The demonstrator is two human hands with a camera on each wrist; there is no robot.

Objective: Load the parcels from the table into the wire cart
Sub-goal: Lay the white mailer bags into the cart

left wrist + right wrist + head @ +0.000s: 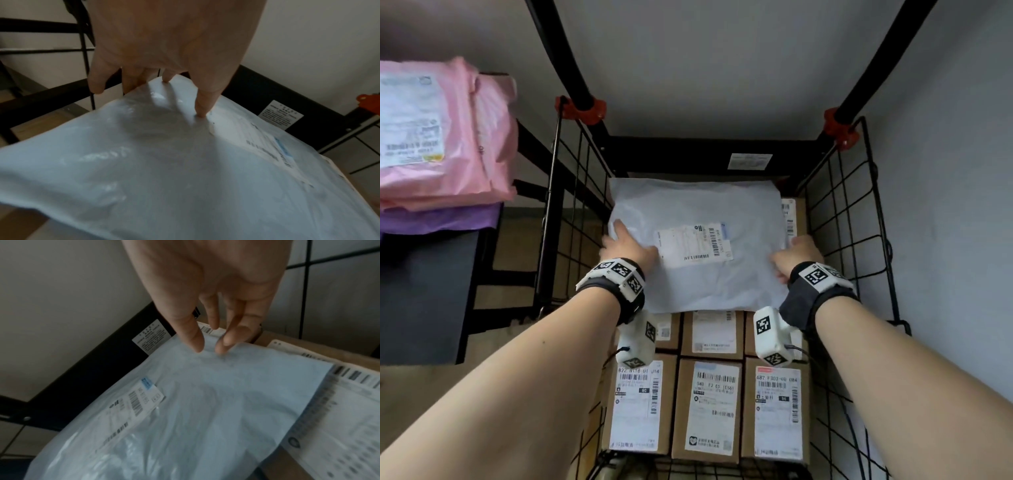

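A pale blue plastic mailer (705,202) with a white label lies flat on the cardboard boxes (709,407) at the far end of the black wire cart (852,219). My left hand (619,236) rests on its left edge with fingers stretched out. In the left wrist view the left hand (156,97) touches the mailer (164,170) with its thumb tip, and the other fingers reach the far edge. My right hand (796,250) is at the right edge. In the right wrist view the right hand (209,347) has loose fingers, tips just touching the mailer (205,394).
Pink bagged parcels (448,137) are stacked over a purple one (438,219) on the dark table (424,291) left of the cart. Labelled boxes fill the cart floor in rows. Black handle bars with orange clamps (582,106) rise at the far end. A grey wall is close on the right.
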